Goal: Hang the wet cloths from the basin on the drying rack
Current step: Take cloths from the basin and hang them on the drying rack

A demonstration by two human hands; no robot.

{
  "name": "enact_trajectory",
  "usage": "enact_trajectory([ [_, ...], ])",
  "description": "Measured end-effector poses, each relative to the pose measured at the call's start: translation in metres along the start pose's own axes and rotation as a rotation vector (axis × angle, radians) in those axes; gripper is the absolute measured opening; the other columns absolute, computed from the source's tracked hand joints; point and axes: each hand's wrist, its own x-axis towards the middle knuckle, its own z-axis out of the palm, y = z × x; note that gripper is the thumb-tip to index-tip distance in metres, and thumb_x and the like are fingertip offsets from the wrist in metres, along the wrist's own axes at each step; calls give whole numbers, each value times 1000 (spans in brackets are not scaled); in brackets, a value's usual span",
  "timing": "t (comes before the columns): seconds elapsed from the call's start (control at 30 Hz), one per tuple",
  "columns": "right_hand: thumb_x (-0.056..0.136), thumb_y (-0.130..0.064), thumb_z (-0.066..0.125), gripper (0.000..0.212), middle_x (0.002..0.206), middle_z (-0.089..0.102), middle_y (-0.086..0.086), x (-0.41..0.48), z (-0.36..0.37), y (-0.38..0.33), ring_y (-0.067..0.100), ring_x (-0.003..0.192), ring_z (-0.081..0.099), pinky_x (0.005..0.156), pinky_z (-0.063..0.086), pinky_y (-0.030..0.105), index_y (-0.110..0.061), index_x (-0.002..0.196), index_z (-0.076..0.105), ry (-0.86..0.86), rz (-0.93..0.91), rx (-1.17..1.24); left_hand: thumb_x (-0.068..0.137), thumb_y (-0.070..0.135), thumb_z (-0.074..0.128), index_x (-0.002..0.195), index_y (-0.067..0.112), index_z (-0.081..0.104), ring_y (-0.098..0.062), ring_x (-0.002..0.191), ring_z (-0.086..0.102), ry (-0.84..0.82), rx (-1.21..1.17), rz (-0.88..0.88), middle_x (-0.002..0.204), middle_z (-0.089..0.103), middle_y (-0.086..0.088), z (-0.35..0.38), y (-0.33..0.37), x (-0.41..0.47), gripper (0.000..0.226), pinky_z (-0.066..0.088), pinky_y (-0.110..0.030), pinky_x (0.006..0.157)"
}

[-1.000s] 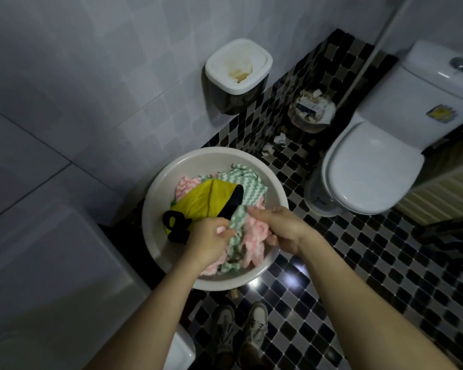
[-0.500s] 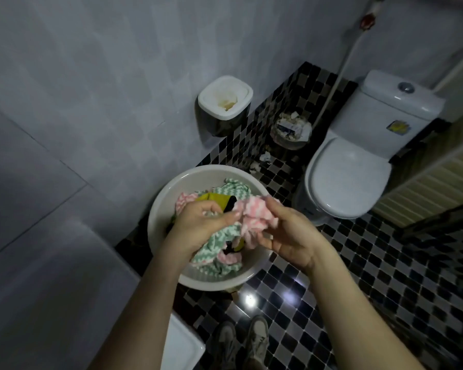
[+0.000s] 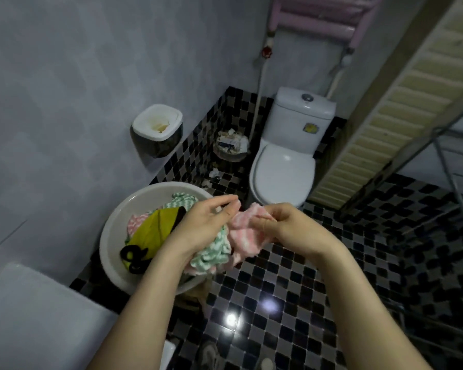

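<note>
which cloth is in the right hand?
The raised pink-and-white cloth, pinched by the right hand. The green-and-white cloth hangs from the left hand; the yellow cloth lies in the basin.

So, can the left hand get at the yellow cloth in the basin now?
Likely yes: the yellow cloth lies uncovered in the basin, beside the left hand. But that hand holds the green cloth, so it is not free.

Dim bathroom: grey tiled wall (image 3: pixel 78 76), checkered mosaic floor (image 3: pixel 292 284), white toilet (image 3: pixel 284 172).
</note>
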Motion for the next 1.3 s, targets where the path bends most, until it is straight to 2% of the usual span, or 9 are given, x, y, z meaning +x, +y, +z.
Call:
enact_trajectory([
  [0.1, 95, -19, 58, 18, 82, 74, 9, -26, -17, 6, 26, 79, 70, 79, 57, 43, -12, 88, 72, 119, -37, -234, 77, 46, 73, 125, 46, 58, 4, 97, 60, -148, 196, 77, 112, 65, 23, 25, 20, -1, 50, 47, -29, 94],
  [0.27, 91, -21, 62, 12, 76, 71, 4, -83, -49, 32, 22, 70, 64, 72, 53, 43, -19, 90, 74, 261, -68, -300, 75, 36, 78, 81, 31, 74, -9, 83, 68, -153, 411, 222, 80, 72, 12, 89, 40, -2, 9, 55, -44, 83],
  [0.43, 85, 1, 56, 34, 97, 64, -12, -167, -96, 86, 4, 90, 60, 77, 52, 24, -30, 96, 67, 556, -46, -336, 76, 38, 72, 67, 20, 63, -15, 65, 58, -160, 322, 301, 63, 62, 6, 169, 63, -16, 22, 49, -37, 68],
  [0.77, 93, -17, 59, 20, 83, 75, -16, -378, -218, 170, -3, 81, 68, 78, 54, 27, -24, 98, 77, 630, 177, -310, 81, 26, 75, 70, 13, 63, 2, 46, 48, -407, 445, 348, 52, 58, 13, 342, 103, -58, 21, 36, -12, 46],
  [0.87, 89, -6, 62, 21, 76, 74, -11, -414, -249, 193, -4, 67, 65, 63, 52, 19, -16, 97, 78, 784, 201, -254, 81, 27, 74, 71, 18, 62, -6, 55, 51, -477, 551, 397, 59, 61, 9, 394, 106, -62, 18, 41, -22, 54],
  [1.0, 83, 4, 60, 23, 88, 75, 11, -421, -280, 220, 17, 79, 68, 81, 55, 42, -9, 93, 77, 1026, 162, -170, 84, 29, 68, 74, 25, 61, -8, 60, 58, -357, 541, 479, 71, 65, 9, 443, 108, -53, 13, 48, -31, 57],
  [1.1, 85, 1, 60, 24, 89, 73, 0, -423, -301, 239, -8, 73, 61, 75, 52, 15, -13, 96, 76, 1184, 137, -136, 84, 35, 66, 74, 30, 59, -17, 68, 64, -295, 501, 524, 76, 66, 8, 481, 116, -44, 13, 54, -42, 64],
  [1.17, 86, -4, 62, 20, 86, 71, -4, -422, -314, 247, -14, 70, 59, 69, 46, 7, -15, 95, 76, 1288, 94, -105, 86, 35, 65, 76, 30, 59, -13, 73, 63, -276, 509, 579, 78, 65, 9, 500, 122, -40, 12, 53, -40, 68],
  [1.3, 84, -4, 61, 21, 86, 73, 5, -426, -326, 267, 3, 74, 64, 74, 50, 20, -20, 89, 74, 1446, 72, -68, 88, 34, 63, 79, 31, 60, -7, 72, 62, -337, 533, 677, 75, 64, 13, 520, 129, -36, 10, 52, -30, 60],
])
